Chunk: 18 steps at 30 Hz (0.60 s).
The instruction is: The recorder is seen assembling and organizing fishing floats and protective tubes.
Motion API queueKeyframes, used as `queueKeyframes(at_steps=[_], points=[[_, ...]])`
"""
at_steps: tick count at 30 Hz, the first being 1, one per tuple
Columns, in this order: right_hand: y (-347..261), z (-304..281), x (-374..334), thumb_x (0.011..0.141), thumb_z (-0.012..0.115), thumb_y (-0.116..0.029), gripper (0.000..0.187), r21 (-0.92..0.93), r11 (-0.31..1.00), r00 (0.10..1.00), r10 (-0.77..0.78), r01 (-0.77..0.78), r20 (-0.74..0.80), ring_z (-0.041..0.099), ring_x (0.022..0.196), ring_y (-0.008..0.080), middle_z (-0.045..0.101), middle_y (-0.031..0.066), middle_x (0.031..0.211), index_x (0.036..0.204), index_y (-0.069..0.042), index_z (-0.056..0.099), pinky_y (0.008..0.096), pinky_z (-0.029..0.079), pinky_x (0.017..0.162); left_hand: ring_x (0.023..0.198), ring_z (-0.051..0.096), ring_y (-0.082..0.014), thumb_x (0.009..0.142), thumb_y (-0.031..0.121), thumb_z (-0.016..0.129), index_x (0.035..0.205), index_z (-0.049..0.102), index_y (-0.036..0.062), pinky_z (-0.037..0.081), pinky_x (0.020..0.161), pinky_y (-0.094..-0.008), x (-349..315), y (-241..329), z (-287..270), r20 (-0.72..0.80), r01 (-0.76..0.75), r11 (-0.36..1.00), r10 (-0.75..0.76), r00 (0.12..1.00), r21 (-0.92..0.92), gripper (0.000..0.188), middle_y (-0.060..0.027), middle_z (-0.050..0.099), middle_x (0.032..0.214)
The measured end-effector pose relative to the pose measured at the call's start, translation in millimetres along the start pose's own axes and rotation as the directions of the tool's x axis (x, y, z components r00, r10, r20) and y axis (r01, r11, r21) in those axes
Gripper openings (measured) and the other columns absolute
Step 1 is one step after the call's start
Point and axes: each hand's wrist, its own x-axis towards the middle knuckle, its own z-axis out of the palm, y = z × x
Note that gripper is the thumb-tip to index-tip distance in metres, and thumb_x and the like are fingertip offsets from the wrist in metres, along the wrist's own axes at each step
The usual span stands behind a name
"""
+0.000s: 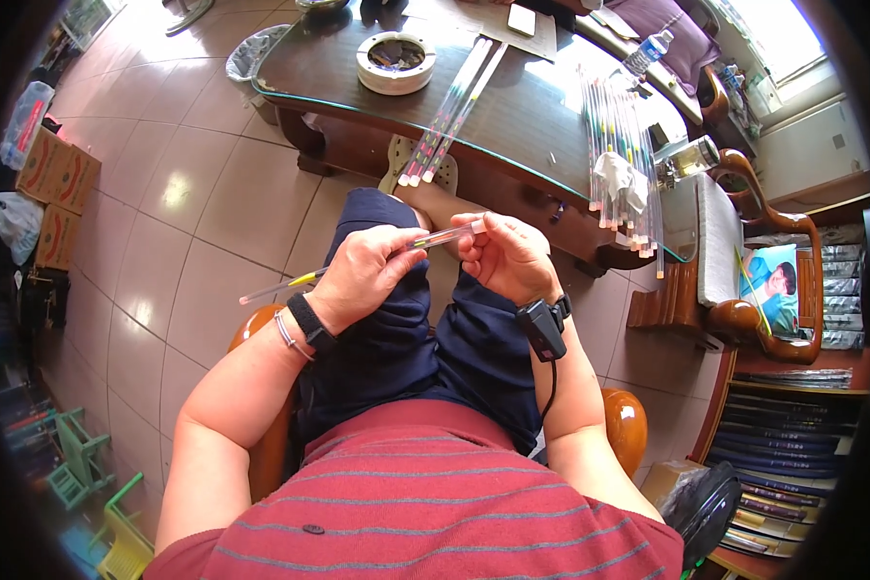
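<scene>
While the left hand (362, 271) grips a clear tube (445, 235) partway along, the right hand (512, 256) pinches one end; hands close, a short gap between. Tube held before the table (522, 116)'s near edge. Overhanging that edge: a few similar tubes (444, 111); farther right, a bundle (619, 135).

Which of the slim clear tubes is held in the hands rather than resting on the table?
The single tube above the lap, held by the left hand and right hand; the pink-marked tubes and bundle farther right rest on the table.
</scene>
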Motion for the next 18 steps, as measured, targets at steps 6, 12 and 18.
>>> queueKeyframes(at_steps=[6, 12, 18], points=[[-3, -7, -2, 0.098, 0.057, -0.023, 0.037, -0.002, 1.0, 1.0, -0.011, 0.011, -0.022, 0.061, 0.079, 0.0106, 0.067, 0.0056, 0.091, 0.123, 0.004, 0.056, 0.0237, 0.051, 0.073, 0.073, 0.062, -0.0327, 0.088, 0.01, 0.064, 0.106, 0.066, 0.0001, 0.048, 0.068, -0.0375, 3, -1, 2, 0.042, 0.023, 0.999, -0.025, 0.999, 0.036, 0.021, -0.0179, 0.063, 0.08], [-20, 13, -14, 0.094, 0.061, -0.013, 0.023, -0.644, 0.764, 0.975, -0.172, 0.041, -0.141, 0.06, 0.074, 0.0067, 0.066, 0.0038, 0.085, 0.109, 0.003, 0.067, 0.0201, 0.049, 0.067, 0.075, 0.061, -0.035, 0.086, 0.012, 0.066, 0.103, 0.066, 0.0015, 0.048, 0.068, -0.0403, 1, 3, 3, 0.053, -0.02, 0.987, 0.011, 0.999, 0.161, 0.02, -0.017, 0.062, 0.079], [-22, 8, -29, 0.088, 0.069, -0.01, 0.014, -0.947, 0.144, 0.851, -0.493, 0.286, 0.182, 0.061, 0.07, 0.0066, 0.07, 0.0019, 0.082, 0.097, 0.0, 0.072, 0.0211, 0.05, 0.063, 0.078, 0.061, -0.0311, 0.081, 0.006, 0.069, 0.112, 0.063, 0.0022, 0.05, 0.072, -0.039, 3, 17, 2, 0.045, -0.017, 0.978, 0.008, 0.999, 0.207, 0.032, -0.0142, 0.061, 0.086]])
